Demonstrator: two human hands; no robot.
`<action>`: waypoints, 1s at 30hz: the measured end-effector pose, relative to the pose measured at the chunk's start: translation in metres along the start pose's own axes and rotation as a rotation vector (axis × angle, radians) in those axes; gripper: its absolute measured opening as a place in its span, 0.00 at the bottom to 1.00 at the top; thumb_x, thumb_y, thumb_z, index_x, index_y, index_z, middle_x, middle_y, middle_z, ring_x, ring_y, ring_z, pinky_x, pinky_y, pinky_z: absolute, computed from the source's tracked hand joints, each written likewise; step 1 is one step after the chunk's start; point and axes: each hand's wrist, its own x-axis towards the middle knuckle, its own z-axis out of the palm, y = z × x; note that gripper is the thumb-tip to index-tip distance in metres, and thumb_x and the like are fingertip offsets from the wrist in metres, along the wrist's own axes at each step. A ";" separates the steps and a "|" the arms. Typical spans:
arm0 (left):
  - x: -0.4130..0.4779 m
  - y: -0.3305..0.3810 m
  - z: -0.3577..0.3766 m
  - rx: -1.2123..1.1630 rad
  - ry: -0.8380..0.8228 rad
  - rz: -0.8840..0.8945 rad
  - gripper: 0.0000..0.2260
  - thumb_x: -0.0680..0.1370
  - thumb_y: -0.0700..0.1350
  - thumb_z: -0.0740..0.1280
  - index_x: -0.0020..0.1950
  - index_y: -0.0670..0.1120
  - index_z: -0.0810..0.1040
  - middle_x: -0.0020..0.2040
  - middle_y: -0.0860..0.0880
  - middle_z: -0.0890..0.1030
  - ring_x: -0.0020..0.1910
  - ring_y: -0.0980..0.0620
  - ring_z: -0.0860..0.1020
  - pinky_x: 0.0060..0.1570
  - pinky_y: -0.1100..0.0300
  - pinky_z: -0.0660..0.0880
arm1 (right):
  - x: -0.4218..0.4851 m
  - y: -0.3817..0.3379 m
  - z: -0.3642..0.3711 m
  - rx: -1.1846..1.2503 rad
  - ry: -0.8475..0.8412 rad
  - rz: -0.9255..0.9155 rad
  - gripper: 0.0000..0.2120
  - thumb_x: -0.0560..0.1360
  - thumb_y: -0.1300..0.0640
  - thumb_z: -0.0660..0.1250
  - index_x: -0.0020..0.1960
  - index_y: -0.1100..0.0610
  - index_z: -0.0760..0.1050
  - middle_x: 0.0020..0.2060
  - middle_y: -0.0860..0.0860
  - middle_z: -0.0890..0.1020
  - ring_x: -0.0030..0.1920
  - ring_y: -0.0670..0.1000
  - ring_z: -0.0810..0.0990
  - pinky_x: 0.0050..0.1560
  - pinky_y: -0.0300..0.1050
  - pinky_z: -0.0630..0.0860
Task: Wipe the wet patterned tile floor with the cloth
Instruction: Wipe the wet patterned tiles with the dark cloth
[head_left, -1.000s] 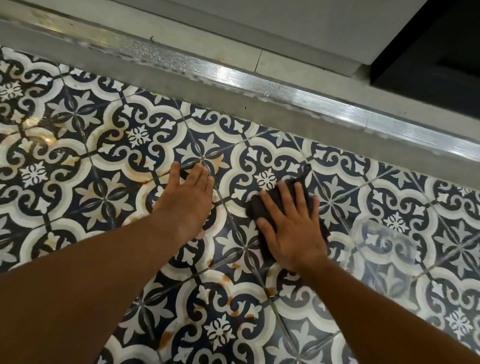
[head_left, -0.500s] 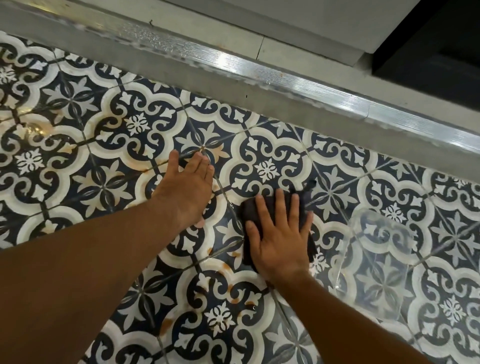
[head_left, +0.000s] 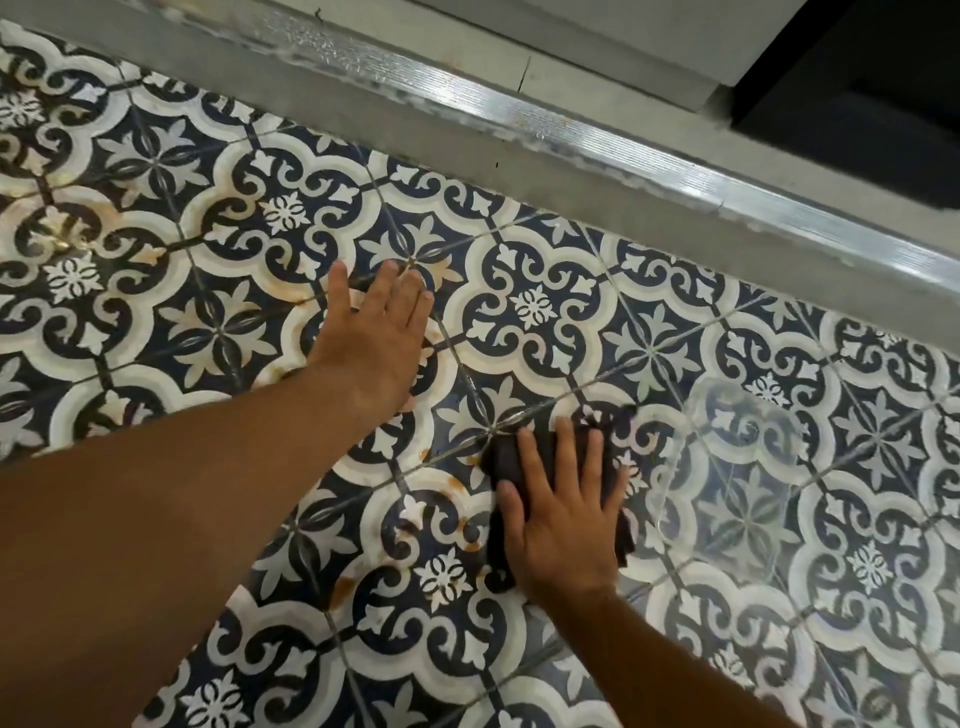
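Two hands and one dark cloth (head_left: 506, 457) are seen on the patterned tile floor (head_left: 535, 306). The left hand (head_left: 374, 338) is laid flat, fingers straight and together. The right hand (head_left: 561, 514) is pressed, fingers spread, on the cloth lying beneath its fingers. Compared with a second ago, both are drawn nearer the person.

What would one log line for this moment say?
step: wipe | right hand: flat on dark cloth | left hand: flat on tile floor

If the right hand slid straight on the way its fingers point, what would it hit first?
Ahead of the right hand and cloth lies only tile floor; the first obstacle is probably the grey ledge below the metal strip, if raised.
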 end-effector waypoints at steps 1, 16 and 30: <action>-0.010 0.000 0.006 -0.026 0.049 0.003 0.43 0.77 0.62 0.61 0.77 0.42 0.38 0.79 0.43 0.38 0.77 0.41 0.38 0.70 0.30 0.44 | 0.002 0.004 -0.001 -0.029 -0.024 -0.079 0.28 0.80 0.33 0.37 0.78 0.39 0.39 0.79 0.51 0.41 0.77 0.55 0.31 0.72 0.64 0.30; -0.135 0.000 0.061 -0.448 0.319 -0.157 0.24 0.76 0.50 0.66 0.69 0.41 0.70 0.66 0.40 0.73 0.68 0.39 0.68 0.64 0.35 0.65 | -0.047 -0.021 0.019 0.042 0.007 0.081 0.27 0.80 0.34 0.35 0.77 0.39 0.37 0.78 0.50 0.39 0.75 0.54 0.28 0.71 0.63 0.27; -0.163 0.028 0.076 -0.546 0.136 -0.146 0.23 0.81 0.52 0.54 0.76 0.47 0.63 0.77 0.47 0.61 0.77 0.46 0.54 0.72 0.40 0.50 | -0.068 -0.051 0.025 0.104 0.012 0.089 0.27 0.80 0.35 0.36 0.77 0.40 0.38 0.78 0.51 0.39 0.76 0.55 0.29 0.72 0.65 0.30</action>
